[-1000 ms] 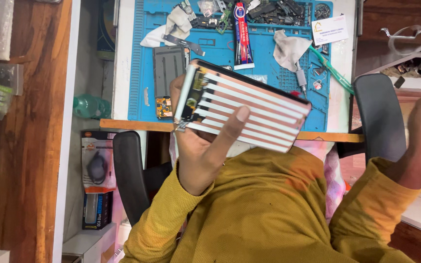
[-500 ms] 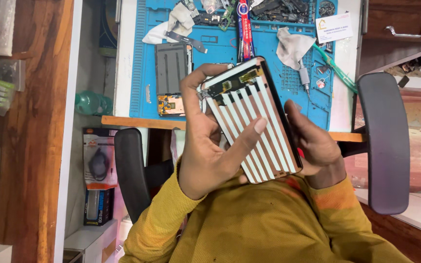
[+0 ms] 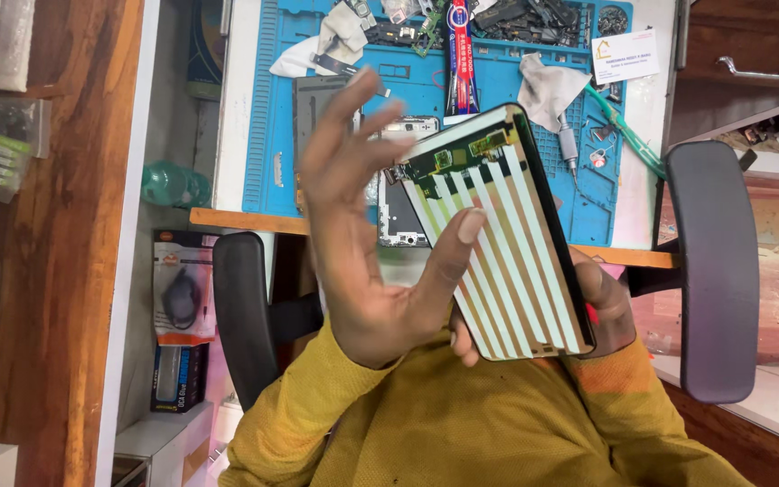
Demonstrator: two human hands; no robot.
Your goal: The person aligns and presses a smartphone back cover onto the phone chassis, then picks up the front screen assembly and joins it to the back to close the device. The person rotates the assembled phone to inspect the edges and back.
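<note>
I see my left hand point(image 3: 367, 234) raised in front of the bench, palm up and fingers spread, not gripping anything; only its thumb tip presses on the striped face of the panel point(image 3: 498, 239). The panel is a flat dark-rimmed slab with white and tan stripes and a green circuit strip along its top edge, held tilted above my lap and the bench edge. My right hand point(image 3: 601, 302) is mostly hidden behind it, so I judge, not with certainty, that it grasps the panel from the back and lower right edge. Behind the panel lies a blue mat point(image 3: 426, 90) strewn with parts, a red tube point(image 3: 460, 56) and a grey cloth point(image 3: 547, 87). A black chair arm point(image 3: 710, 271) stands to the right
</note>
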